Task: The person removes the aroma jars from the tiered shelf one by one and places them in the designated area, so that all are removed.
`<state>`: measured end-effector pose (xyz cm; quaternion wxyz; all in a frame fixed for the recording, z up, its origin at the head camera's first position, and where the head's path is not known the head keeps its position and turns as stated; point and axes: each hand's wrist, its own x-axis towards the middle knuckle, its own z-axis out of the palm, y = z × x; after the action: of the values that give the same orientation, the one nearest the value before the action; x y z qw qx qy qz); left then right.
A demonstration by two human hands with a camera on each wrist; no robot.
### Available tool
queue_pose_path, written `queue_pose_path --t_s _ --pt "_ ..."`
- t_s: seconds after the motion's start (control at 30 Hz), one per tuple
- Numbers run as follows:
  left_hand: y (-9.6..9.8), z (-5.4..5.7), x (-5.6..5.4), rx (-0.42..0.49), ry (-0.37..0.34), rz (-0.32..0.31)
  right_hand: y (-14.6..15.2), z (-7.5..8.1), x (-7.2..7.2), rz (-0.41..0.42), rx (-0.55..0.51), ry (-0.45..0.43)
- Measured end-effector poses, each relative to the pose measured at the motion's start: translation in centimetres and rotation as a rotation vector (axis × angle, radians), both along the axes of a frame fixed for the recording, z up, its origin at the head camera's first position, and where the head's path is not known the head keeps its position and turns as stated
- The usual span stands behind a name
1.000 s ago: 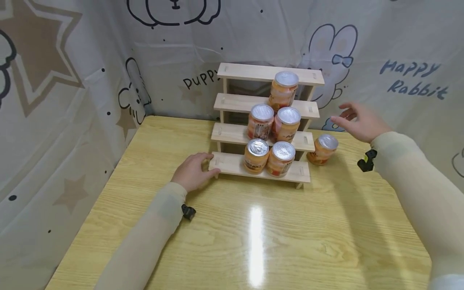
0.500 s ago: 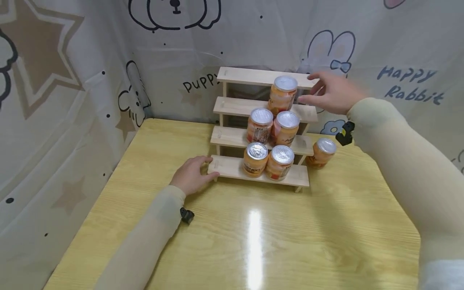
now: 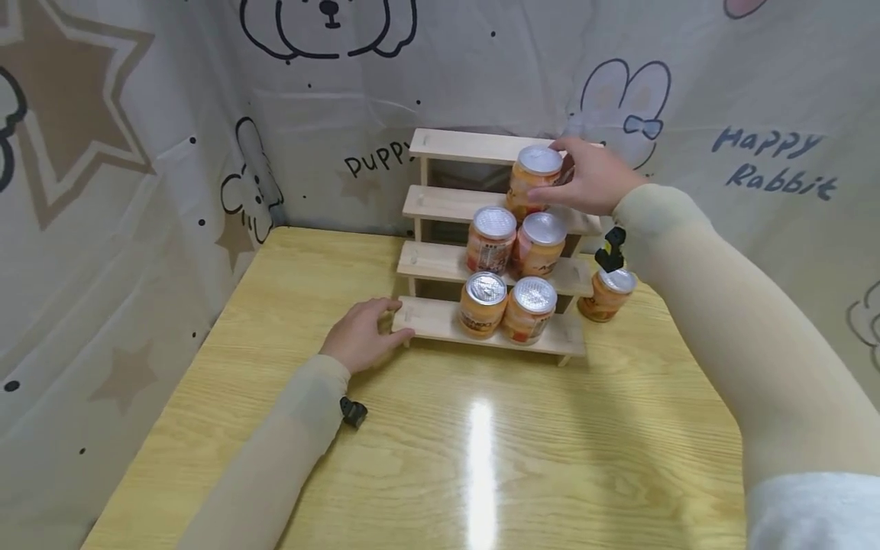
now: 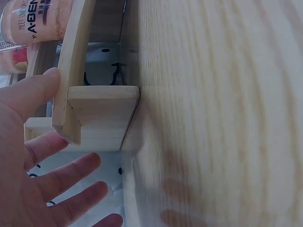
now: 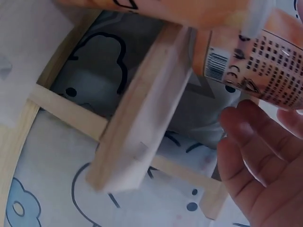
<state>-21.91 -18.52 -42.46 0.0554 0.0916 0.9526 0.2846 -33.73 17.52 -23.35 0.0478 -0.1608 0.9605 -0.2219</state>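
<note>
In the head view, a stepped wooden rack [image 3: 440, 315] with four tiers carries several orange-labelled cans with silver lids. My left hand [image 3: 360, 336] holds the left end of the lowest shelf between thumb and index finger. The left wrist view shows the thumb [image 4: 45, 85] against the plank, the other fingers spread past its end. My right hand [image 3: 594, 177] is around the highest can [image 3: 531, 179], on the second tier from the top, thumb in front and fingers behind. In the right wrist view, the fingers lie close by that can's barcode side [image 5: 255, 66].
Two cans stand on the lowest shelf, including the left can [image 3: 481, 309]; two more, including the right can [image 3: 539, 248], stand one tier up. Another can [image 3: 605, 296] stands on the table [image 3: 385, 458], right of the rack. A printed cloth [image 3: 330, 99] hangs behind.
My right hand has moved left from beside the rack to the highest can and taken hold of it. The left hand has stayed at the lowest shelf. The cans stand where they were.
</note>
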Motion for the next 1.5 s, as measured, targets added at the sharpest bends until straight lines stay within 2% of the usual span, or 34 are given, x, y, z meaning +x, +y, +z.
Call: queue_pose_path --t_s 0.23,0.5,0.7,0.9,1.07,1.27,1.37,1.5 --pt "-0.1 0.0 -0.4 -0.01 0.018 0.002 -0.7 -0.7 -0.2 -0.032 -0.064 -0.01" --pt "-0.1 -0.3 -0.3 -0.002 -0.016 0.009 -1.0 -1.4 -0.3 -0.048 -0.09 0.017" --pt "0.3 -0.1 -0.4 0.007 -0.024 0.005 0.3 -0.7 -0.1 -0.063 -0.088 0.083" --pt "0.2 -0.2 -0.3 0.015 -0.032 0.014 1.9 0.4 0.4 -0.089 -0.097 0.1" --pt "0.1 -0.3 -0.2 0.019 -0.032 0.017 4.5 1.3 1.3 -0.168 -0.083 0.095" --pt "0.3 -0.7 -0.1 0.031 -0.044 0.009 9.4 1.7 3.2 -0.259 -0.018 0.107" --pt "0.4 -0.7 -0.1 0.042 -0.042 0.01 12.3 1.0 4.2 -0.299 0.009 0.119" --pt "0.3 -0.6 -0.2 0.048 -0.038 0.021 15.8 -1.1 5.3 -0.33 0.027 0.135"
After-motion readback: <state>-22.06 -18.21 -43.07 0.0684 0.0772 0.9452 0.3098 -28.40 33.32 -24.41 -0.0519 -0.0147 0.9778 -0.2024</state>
